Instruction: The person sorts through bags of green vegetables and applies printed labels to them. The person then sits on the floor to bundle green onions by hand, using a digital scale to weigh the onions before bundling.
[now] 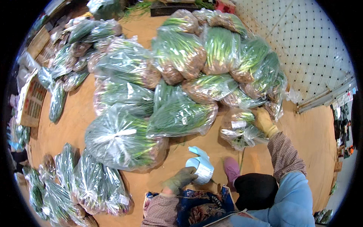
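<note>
My left hand [181, 178], in a greyish work glove, is closed round a roll of white labels [203, 171]. A loose strip of light blue backing [198, 151] curls up from the roll. Farther off to the right, my right hand [265, 122] wears a yellowish glove and grips the right side of a clear plastic bag of green onions [242, 132]. Its fingertips are partly hidden against the plastic. A small white label [238, 124] shows on the front of this bag, which lies at the near right edge of a large heap.
Bagged green onions [181, 113] are heaped ahead, with more bags at the far left [72, 56] and near left [90, 181]. A cardboard box [31, 100] stands at the left. A dotted pale sheet [302, 49] borders the brown floor [310, 140] at the right.
</note>
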